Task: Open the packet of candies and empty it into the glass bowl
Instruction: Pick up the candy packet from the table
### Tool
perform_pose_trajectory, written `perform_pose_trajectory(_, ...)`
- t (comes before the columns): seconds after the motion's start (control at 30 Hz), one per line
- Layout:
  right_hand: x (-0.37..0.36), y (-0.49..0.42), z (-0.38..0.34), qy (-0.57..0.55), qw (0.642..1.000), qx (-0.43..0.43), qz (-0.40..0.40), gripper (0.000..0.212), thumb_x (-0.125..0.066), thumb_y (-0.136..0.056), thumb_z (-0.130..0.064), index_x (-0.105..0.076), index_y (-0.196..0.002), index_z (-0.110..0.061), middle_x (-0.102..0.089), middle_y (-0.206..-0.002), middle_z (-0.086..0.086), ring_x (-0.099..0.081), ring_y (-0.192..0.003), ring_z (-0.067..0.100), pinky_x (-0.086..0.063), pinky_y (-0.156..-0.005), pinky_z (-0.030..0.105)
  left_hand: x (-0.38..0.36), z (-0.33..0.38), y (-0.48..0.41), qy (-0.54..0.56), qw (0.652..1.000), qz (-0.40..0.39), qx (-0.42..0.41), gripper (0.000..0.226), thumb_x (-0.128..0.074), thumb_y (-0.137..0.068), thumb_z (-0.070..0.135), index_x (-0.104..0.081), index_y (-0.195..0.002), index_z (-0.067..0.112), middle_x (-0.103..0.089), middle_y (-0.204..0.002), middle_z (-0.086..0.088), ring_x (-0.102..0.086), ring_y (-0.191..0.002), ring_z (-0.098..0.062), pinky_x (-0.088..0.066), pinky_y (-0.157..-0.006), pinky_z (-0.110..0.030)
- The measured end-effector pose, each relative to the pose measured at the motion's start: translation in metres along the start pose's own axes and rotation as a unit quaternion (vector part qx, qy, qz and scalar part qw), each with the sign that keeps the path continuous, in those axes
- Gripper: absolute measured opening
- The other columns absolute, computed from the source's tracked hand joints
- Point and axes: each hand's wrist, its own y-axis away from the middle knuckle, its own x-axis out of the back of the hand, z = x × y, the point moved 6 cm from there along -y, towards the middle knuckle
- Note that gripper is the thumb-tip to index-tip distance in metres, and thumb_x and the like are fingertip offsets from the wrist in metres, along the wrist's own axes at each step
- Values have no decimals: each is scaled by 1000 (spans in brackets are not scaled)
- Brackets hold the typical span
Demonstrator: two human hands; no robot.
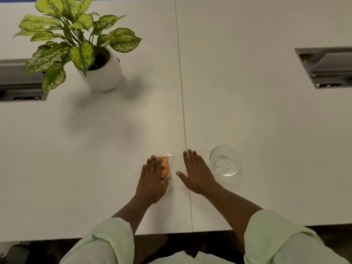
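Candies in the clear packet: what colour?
Orange, inside the clear plastic candy packet; head view.

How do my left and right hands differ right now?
The left hand lies on the candy packet; the right hand touches nothing but the table. The right hand sits beside the glass bowl; the left is farther from it. Both are flat, palms down, fingers extended.

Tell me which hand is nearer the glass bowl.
Right. The right hand lies flat just left of the glass bowl, not touching it. The left hand is farther left, resting on the candy packet.
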Motion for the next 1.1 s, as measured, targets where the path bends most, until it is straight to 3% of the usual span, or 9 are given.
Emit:
perform_pose_trajectory(0.27,-30,13,-12,-50,996,-67,-40,85,-39,-102,-57,-12,-162,-3,-3,-172,22,-5,-160,38,-17,-128,46,-8,9,11,63,998,-24,7,80,-31,-103,51,1,-161,5,7,-169,-19,3,-157,-34,-8,-128,-44)
perform_pose_trajectory(0.33,-27,10,-17,-64,994,-82,-28,78,-44,-102,-53,-23,-159,-3,-15,-170,22,-18,-157,38,-29,-123,46,-6,14,11,83,996,-29,2,78,-33,-104,49,-3,-161,4,5,-169,-19,0,-157,-34,-13,-128,-45)
perform_pose_trajectory(0.43,-19,6,-20,-110,987,-119,21,59,-51,-100,-44,-45,-145,-7,-46,-149,15,-49,-134,31,-49,-101,40,-4,22,15,121,992,-30,-18,71,-38,-104,42,-13,-161,6,-3,-170,-18,-8,-157,-34,-25,-124,-46)
perform_pose_trajectory(0.6,-20,-2,-10,-340,899,-272,45,48,-60,-98,-35,-54,-139,-9,-65,-131,13,-64,-120,29,-51,-99,37,-1,31,17,183,981,-28,-53,60,-39,-104,36,-23,-160,17,-14,-170,-10,-23,-153,-30,-37,-117,-44)
perform_pose_trajectory(0.73,-26,2,-6,-404,855,-321,52,22,-59,-94,-23,-67,-111,-13,-73,-112,6,-69,-106,26,-56,-91,37,6,35,17,231,970,-34,-64,46,-43,-104,30,-46,-148,16,-41,-155,-11,-45,-137,-31,-43,-109,-43)
perform_pose_trajectory(0.83,-23,5,-1,-383,868,-310,63,15,-59,-94,-18,-72,-97,-13,-76,-103,5,-68,-99,23,-52,-81,30,19,32,9,249,968,-17,-30,38,-51,-99,25,-59,-134,12,-52,-144,-14,-51,-132,-32,-45,-105,-41)
perform_pose_trajectory(0.93,-9,8,-2,-374,886,-264,73,10,-64,-94,-20,-71,-94,-13,-76,-98,-1,-64,-89,14,-44,-72,21,44,25,-1,225,974,28,2,52,-57,-97,26,-48,-143,5,-40,-156,-18,-38,-144,-33,-40,-112,-45)
perform_pose_trajectory(1.03,9,15,-4,-356,911,-195,69,10,-66,-94,-20,-71,-95,-11,-75,-93,-2,-64,-82,10,-45,-73,21,69,30,-14,158,985,28,-60,60,-61,-95,22,-41,-149,4,-42,-155,-17,-42,-142,-33,-39,-114,-43)
perform_pose_trajectory(1.1,20,22,-3,-342,924,-157,63,6,-66,-92,-16,-69,-92,-12,-71,-86,-7,-62,-74,4,-44,-69,19,76,33,-21,122,988,-29,-85,50,-61,-95,23,-51,-142,8,-56,-140,-13,-56,-126,-32,-46,-103,-42)
